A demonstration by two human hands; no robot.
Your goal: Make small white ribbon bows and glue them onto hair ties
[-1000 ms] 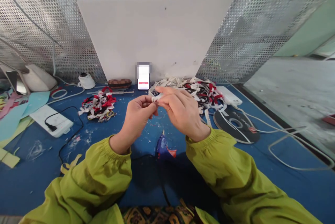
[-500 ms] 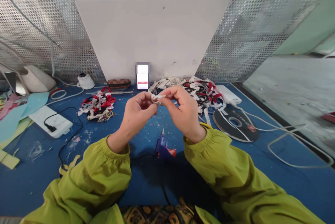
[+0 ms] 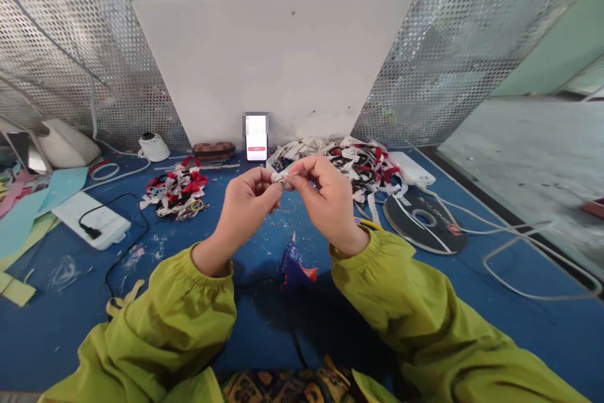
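Observation:
Both my hands are raised over the blue table (image 3: 56,327), fingertips meeting on a small white ribbon piece (image 3: 282,178). My left hand (image 3: 249,205) pinches its left end. My right hand (image 3: 325,202) pinches its right end from above. A blue and orange glue gun (image 3: 295,264) lies on the table just below my hands. Behind my right hand is a big heap of white, red and black ribbon pieces (image 3: 358,164). A smaller pile of made-up ribbon bows (image 3: 177,189) lies to the left.
A phone (image 3: 257,137) leans against a white board (image 3: 274,63) at the back. A white power strip (image 3: 92,219) with a black plug sits at left, a black tape reel (image 3: 425,222) and white cables (image 3: 519,252) at right. Perforated metal screens enclose the bench.
My hands have drawn slightly closer together and my right fingers have shifted on the ribbon piece, folding it tighter. Nothing on the table has moved.

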